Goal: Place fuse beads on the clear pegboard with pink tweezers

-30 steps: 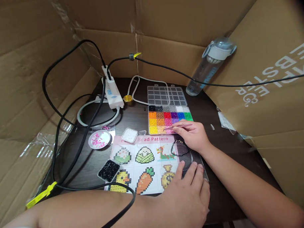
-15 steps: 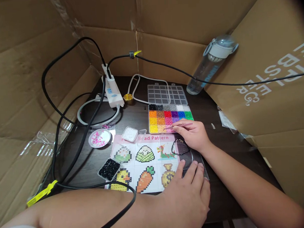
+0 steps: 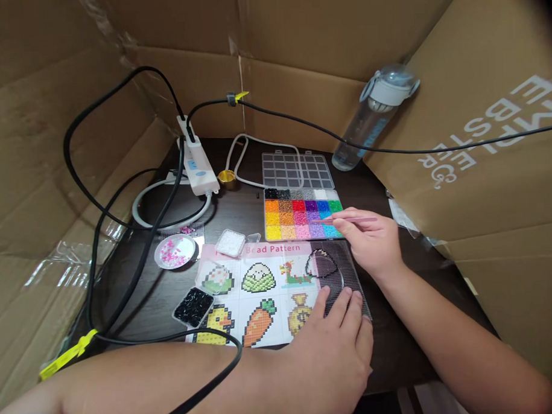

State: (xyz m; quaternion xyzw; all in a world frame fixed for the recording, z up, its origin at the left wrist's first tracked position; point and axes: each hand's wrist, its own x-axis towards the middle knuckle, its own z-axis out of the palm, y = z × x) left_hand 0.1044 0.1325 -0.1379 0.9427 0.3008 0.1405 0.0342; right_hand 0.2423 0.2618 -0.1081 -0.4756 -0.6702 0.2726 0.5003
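Observation:
My right hand (image 3: 372, 240) pinches a pair of pink tweezers (image 3: 360, 219), whose tips reach over the purple beads in the divided bead box (image 3: 267, 216). Fingers spread, my left hand (image 3: 337, 338) lies flat across the right edge of the bead pattern sheet (image 3: 280, 330) and the lower part of a clear pegboard (image 3: 348, 262). A triangular outline of black beads (image 3: 310, 263) stands on that board, with some light beads at its top. I cannot make out whether a bead is between the tweezer tips.
Left of the sheet are a small box of black beads (image 3: 193, 308), a box of white beads (image 3: 231, 242) and a dish (image 3: 157, 254) of pink and white beads. Behind stand a power strip (image 3: 197, 168), a gold cup (image 3: 226, 177) and a water bottle (image 3: 364, 128). Black cable (image 3: 238, 353) crosses my left forearm.
My right hand has moved right, and the tweezer tips have gone from the pink and peach beads to the purple ones. My left hand stays on the board. The view has shifted slightly.

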